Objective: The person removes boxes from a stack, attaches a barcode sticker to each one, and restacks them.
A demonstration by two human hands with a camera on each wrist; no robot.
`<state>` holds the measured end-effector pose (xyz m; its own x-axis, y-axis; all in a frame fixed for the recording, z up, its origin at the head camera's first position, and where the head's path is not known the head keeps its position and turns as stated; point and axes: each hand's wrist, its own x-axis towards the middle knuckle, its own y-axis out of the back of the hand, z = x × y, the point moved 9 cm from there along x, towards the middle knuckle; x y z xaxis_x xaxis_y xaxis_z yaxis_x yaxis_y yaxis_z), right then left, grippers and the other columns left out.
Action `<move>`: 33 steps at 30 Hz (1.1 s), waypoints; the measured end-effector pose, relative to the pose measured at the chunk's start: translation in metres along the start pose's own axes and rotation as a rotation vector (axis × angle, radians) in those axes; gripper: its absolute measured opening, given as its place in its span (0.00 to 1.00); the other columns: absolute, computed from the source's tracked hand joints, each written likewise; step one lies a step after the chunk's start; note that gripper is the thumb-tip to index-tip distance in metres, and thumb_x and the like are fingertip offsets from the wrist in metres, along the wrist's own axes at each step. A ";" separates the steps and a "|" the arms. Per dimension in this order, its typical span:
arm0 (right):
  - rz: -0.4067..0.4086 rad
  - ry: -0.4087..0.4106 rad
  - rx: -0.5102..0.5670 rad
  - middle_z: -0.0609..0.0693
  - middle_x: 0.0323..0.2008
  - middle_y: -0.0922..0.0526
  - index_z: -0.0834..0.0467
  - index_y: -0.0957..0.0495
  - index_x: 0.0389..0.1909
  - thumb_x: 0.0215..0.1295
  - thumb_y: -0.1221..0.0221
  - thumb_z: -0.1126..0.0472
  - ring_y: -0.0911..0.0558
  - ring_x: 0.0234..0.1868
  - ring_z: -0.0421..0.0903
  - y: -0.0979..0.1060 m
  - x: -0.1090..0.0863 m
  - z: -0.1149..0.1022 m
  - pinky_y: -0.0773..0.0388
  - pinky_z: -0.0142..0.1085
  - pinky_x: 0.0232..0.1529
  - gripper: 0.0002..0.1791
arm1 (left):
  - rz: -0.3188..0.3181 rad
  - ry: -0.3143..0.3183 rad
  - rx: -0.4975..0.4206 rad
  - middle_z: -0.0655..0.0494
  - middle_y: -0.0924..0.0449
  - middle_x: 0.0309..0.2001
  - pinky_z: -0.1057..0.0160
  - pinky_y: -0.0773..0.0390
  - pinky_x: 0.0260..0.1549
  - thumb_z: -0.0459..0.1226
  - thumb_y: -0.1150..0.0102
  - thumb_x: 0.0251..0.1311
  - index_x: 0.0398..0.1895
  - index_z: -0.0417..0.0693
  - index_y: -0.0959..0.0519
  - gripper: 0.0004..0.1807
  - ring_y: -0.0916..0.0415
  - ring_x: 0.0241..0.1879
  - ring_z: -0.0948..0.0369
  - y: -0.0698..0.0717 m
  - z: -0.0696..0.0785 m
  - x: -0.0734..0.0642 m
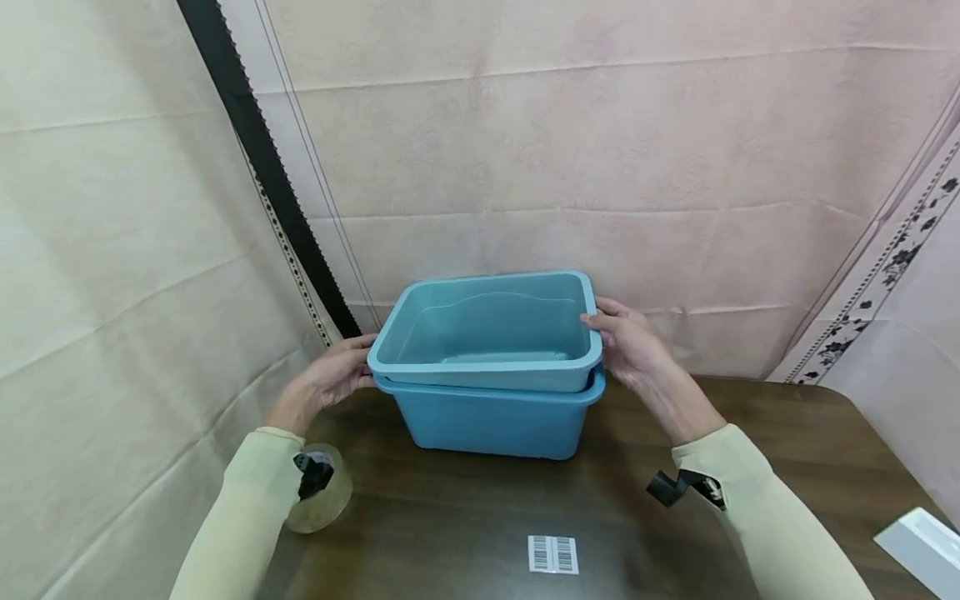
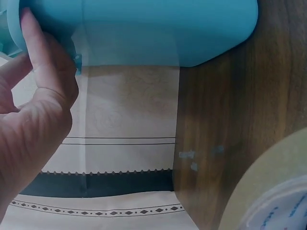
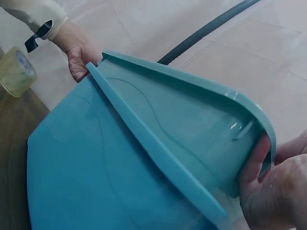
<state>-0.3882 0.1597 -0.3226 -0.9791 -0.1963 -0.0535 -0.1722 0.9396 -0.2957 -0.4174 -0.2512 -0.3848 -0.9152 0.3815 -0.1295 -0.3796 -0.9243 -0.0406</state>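
Observation:
Two blue plastic basins stand one inside the other. The upper, lighter basin (image 1: 498,325) sits partly raised and tilted within the lower, darker basin (image 1: 495,423), so a gap shows between their rims in the right wrist view. My right hand (image 1: 632,346) grips the upper basin's right rim, thumb over the edge and fingers outside. At the opposite end, my left hand (image 1: 333,375) holds the lower basin by its rim, its fingers against the outer side under the lip in the left wrist view. The left fingertips are partly hidden by the rims in the head view.
A roll of clear tape (image 1: 322,492) lies on the brown table (image 1: 450,517) by the left forearm. A barcode label (image 1: 552,554) is at the front, and a white box (image 1: 922,546) at the right edge. Pale patterned cloth (image 1: 600,150) hangs behind and beside the table.

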 end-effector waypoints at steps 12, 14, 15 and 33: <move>-0.006 0.014 0.244 0.57 0.81 0.36 0.57 0.48 0.85 0.80 0.47 0.71 0.10 0.49 0.36 -0.004 0.005 0.003 0.14 0.31 0.50 0.37 | 0.015 -0.018 -0.010 0.55 0.12 0.42 0.64 0.11 0.40 0.37 0.58 0.85 0.76 0.36 0.38 0.23 0.11 0.39 0.62 0.005 0.001 -0.001; -0.028 0.020 0.268 0.57 0.85 0.46 0.56 0.50 0.85 0.80 0.49 0.72 0.10 0.50 0.36 -0.007 0.003 0.002 0.14 0.30 0.50 0.38 | 0.014 -0.018 -0.008 0.55 0.13 0.42 0.64 0.11 0.39 0.36 0.59 0.85 0.77 0.36 0.39 0.23 0.11 0.39 0.63 0.005 0.000 -0.002; -0.038 0.024 0.276 0.58 0.86 0.48 0.56 0.50 0.86 0.80 0.49 0.72 0.11 0.50 0.35 -0.009 0.002 0.002 0.14 0.30 0.50 0.38 | 0.015 -0.016 -0.007 0.55 0.13 0.42 0.64 0.11 0.39 0.36 0.59 0.86 0.77 0.36 0.40 0.23 0.12 0.39 0.63 0.005 0.000 -0.002; -0.131 0.066 0.497 0.49 0.62 0.18 0.54 0.51 0.86 0.80 0.52 0.73 0.10 0.49 0.41 -0.006 -0.001 0.008 0.12 0.33 0.49 0.38 | 0.037 -0.009 0.020 0.53 0.14 0.48 0.61 0.11 0.44 0.35 0.56 0.84 0.75 0.40 0.37 0.22 0.12 0.44 0.61 0.003 0.001 -0.004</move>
<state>-0.3856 0.1523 -0.3289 -0.9604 -0.2698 0.0701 -0.2372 0.6590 -0.7138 -0.4150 -0.2560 -0.3835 -0.9297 0.3476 -0.1217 -0.3484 -0.9372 -0.0159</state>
